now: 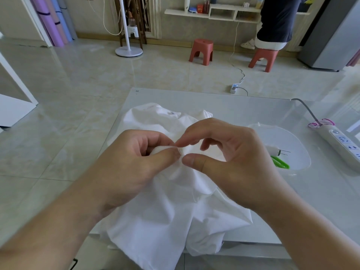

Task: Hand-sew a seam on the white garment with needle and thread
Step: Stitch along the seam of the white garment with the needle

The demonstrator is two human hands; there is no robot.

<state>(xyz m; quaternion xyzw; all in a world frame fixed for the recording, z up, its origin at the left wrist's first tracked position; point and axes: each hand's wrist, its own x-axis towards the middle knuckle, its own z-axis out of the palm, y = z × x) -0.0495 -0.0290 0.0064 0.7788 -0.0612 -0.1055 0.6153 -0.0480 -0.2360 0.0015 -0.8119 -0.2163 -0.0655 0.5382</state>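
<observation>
Two hands, left hand (134, 162) and right hand (231, 162), one white garment (165, 211), one bench (253, 106), two red stools (201, 50), one power strip (342, 143), one green scissors (280, 162).

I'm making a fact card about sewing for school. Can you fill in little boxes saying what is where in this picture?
cloth: white garment bunched on the table, one end hanging over the near edge
left hand: pinches a fold of the cloth
right hand: thumb and finger curled at the same fold
needle and thread: too small to see
right side: white bowl holding green scissors
far right: power strip
floor: two red stools
</observation>
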